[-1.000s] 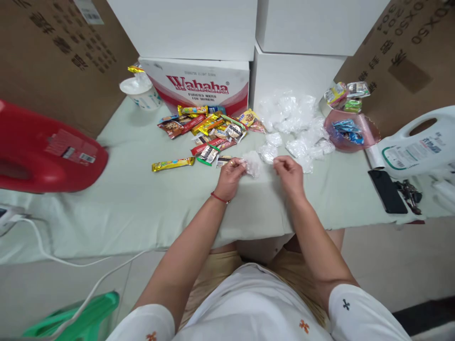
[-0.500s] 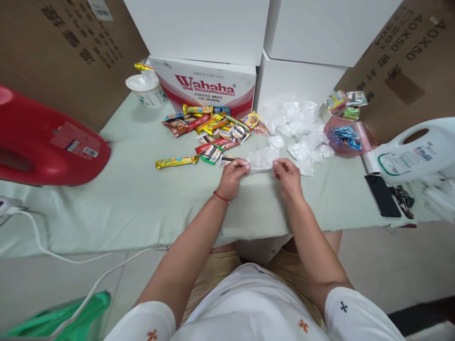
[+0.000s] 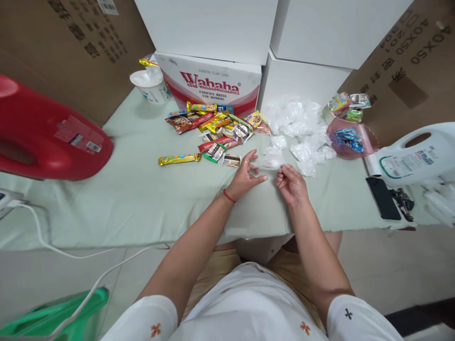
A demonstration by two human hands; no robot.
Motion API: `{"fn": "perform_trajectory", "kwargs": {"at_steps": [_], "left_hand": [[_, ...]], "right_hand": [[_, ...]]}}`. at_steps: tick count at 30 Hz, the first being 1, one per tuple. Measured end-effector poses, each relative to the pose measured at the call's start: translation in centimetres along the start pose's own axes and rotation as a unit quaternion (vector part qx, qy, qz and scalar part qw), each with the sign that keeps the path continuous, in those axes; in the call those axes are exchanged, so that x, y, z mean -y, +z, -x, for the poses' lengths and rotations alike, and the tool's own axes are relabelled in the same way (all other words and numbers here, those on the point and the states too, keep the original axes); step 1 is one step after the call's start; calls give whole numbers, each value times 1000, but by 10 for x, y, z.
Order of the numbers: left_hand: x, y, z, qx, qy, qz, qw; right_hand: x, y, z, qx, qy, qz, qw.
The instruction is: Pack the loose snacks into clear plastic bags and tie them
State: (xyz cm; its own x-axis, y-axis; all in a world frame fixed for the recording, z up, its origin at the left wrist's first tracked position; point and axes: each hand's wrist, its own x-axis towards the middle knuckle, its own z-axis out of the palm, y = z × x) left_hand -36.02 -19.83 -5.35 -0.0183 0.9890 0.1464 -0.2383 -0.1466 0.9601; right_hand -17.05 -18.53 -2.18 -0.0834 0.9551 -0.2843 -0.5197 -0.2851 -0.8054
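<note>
Between my hands is a small clear plastic bag [image 3: 269,163], thin and crumpled. My right hand [image 3: 292,183] pinches one end of it between thumb and fingertips. My left hand [image 3: 245,177], with a red string on its wrist, is open beside the bag, thumb and fingers spread apart. Just beyond my hands lies a heap of clear plastic bags [image 3: 295,118]. Left of that heap is a pile of wrapped snacks [image 3: 215,124] in yellow, red and green. A yellow snack bar [image 3: 179,159] lies apart from the pile.
A red jug [image 3: 53,132] stands at the left. Toward the back are a paper tub [image 3: 152,92] and a Wahaba carton [image 3: 216,83]. Rightward sit a pink bowl [image 3: 337,149] with blue packets, a white jug [image 3: 419,156], a black phone [image 3: 383,199] and keys [image 3: 403,202].
My left hand has let go of the bag's end and spread its fingers. The bag, stretched flat between both hands before, is now bunched in my right hand's pinch.
</note>
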Motion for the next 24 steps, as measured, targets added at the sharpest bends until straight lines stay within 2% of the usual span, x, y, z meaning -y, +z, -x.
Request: {"fn": "perform_trajectory", "kwargs": {"at_steps": [3,6,11,13,16,19,22,24], "left_hand": [[4,-3,-4,-62,30,-23,997],[4,-5,-7,-107,-6,24,994],[-6,-3,-7,-96,-56,140,984],[-9,-2,-6,-88,-58,154,982],[-7,0,-4,-45,-59,118,990],[-3,1,-3,-19,-44,77,996],[-2,1,-2,-91,-8,72,993],[-3,2,-1,-113,-10,66,991]], "right_hand": [[1,-2,4,19,34,32,999],[6,-12,13,34,59,63,996],[11,-30,29,106,89,196,971],[12,-31,31,114,58,248,960],[11,-24,25,92,-52,294,950],[8,-13,16,88,-108,372,918],[3,-3,10,6,-163,468,868],[-2,3,8,-71,-232,536,808]]}}
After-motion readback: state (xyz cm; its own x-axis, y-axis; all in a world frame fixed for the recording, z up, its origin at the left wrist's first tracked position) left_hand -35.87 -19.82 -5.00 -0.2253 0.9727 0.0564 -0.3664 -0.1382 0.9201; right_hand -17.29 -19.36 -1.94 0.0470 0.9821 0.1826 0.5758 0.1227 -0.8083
